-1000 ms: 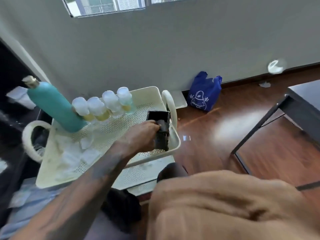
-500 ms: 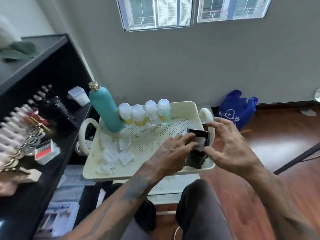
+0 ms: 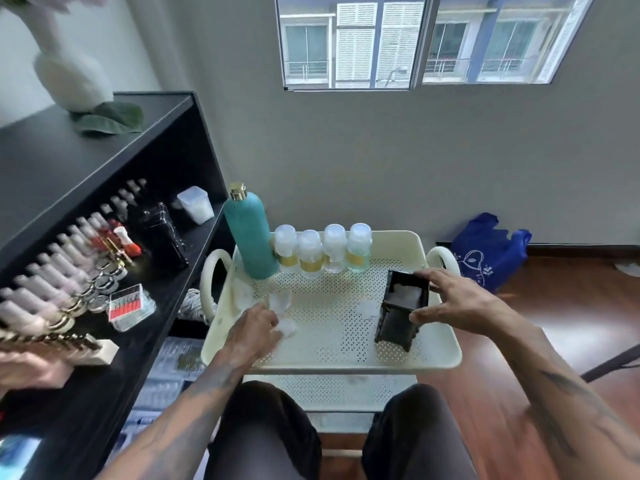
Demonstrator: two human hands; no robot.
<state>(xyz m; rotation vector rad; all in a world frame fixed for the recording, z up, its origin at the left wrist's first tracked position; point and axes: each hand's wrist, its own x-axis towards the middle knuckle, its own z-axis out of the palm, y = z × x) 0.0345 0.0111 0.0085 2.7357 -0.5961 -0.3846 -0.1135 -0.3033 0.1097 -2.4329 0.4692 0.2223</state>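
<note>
A cream perforated cart tray [image 3: 332, 344] stands in front of my knees. On its right side stands a small black open-topped box [image 3: 398, 313] with white pads inside. My right hand [image 3: 450, 303] holds the box, thumb at its front and fingers along its top edge. At the tray's left my left hand [image 3: 254, 329] pinches a white cotton pad [image 3: 287, 328]. More pads [image 3: 278, 301] lie just beyond it, and one pad [image 3: 367, 309] lies beside the box.
A teal bottle [image 3: 250, 233] and several small white-capped bottles [image 3: 323, 249] line the tray's back. A black shelf [image 3: 104, 244] at left holds rows of nail polish bottles [image 3: 65, 258]. A blue bag [image 3: 488, 251] sits on the wooden floor by the wall.
The camera has risen and turned left. My left hand left the black box and moved to the pads at the tray's left. My right hand now holds the box alone.
</note>
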